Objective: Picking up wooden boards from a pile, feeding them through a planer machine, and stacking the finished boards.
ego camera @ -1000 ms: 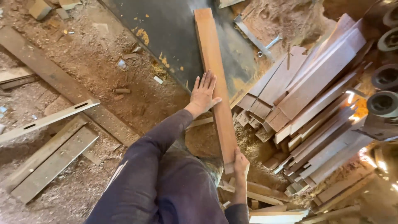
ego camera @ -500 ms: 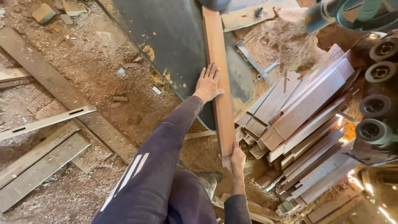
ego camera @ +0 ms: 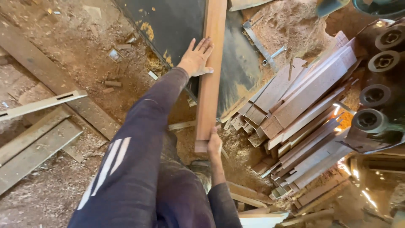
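Note:
A long reddish wooden plank [ego camera: 209, 80] lies lengthwise on a dark machine table [ego camera: 177, 25], its near end hanging past the table's edge. My left hand [ego camera: 196, 59] is stretched out flat against the plank's left side, fingers spread. Around the plank's near end my right hand [ego camera: 214, 145] is closed, gripping it from the right. Both arms wear dark sleeves; the left sleeve has white stripes.
A stack of cut reddish boards [ego camera: 303, 109] lies to the right. Black rollers of a machine [ego camera: 375, 95] line the far right edge. Sawdust and scraps cover the floor [ego camera: 84, 55]. Old planks [ego camera: 33, 139] and a metal strip [ego camera: 42, 103] lie at left.
The plank has slid forward over the dark table. My left hand moved forward along its side, and my right hand followed at the near end.

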